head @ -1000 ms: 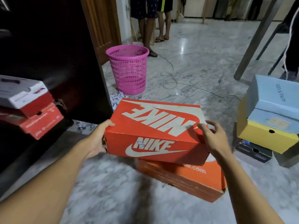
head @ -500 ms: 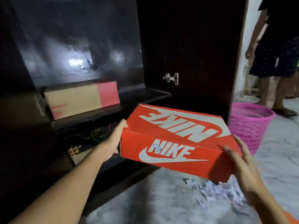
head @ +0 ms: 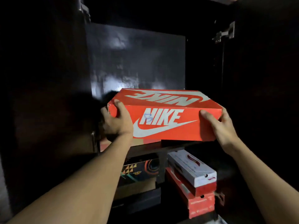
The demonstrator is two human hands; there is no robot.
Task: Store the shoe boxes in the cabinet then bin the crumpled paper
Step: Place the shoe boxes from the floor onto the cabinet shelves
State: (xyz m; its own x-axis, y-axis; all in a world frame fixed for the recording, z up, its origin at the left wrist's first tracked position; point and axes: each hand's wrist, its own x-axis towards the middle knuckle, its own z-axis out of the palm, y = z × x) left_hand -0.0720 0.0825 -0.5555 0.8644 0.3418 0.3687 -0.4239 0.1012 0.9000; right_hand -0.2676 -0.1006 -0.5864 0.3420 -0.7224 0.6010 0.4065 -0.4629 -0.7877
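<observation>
**A:** Where is the orange Nike shoe box [head: 163, 115] sitting?

**B:** It is hanging at the mouth of the dark cabinet [head: 137, 62], level with the upper shelf [head: 145, 150]. Its long printed side is facing the camera and its lid is facing up. I cannot tell whether its underside is touching the shelf.

**A:** And what are the hands doing?

**B:** Both are gripping it. The left hand [head: 116, 123] is wrapping round the left end, with the thumb lying on the front face and the fingers curling behind. The right hand [head: 221, 126] is clasping the right end, with the thumb pressing on the front face.

**A:** What is lying underneath?

**B:** Below the shelf, at the right, a white-lidded shoe box [head: 191, 168] is lying on top of a red shoe box [head: 200, 206], both angled toward the camera. Just beside them, to the left, a dark patterned box [head: 139, 170] is sitting. A metal hinge [head: 224, 33] is showing at the cabinet's upper right.
</observation>
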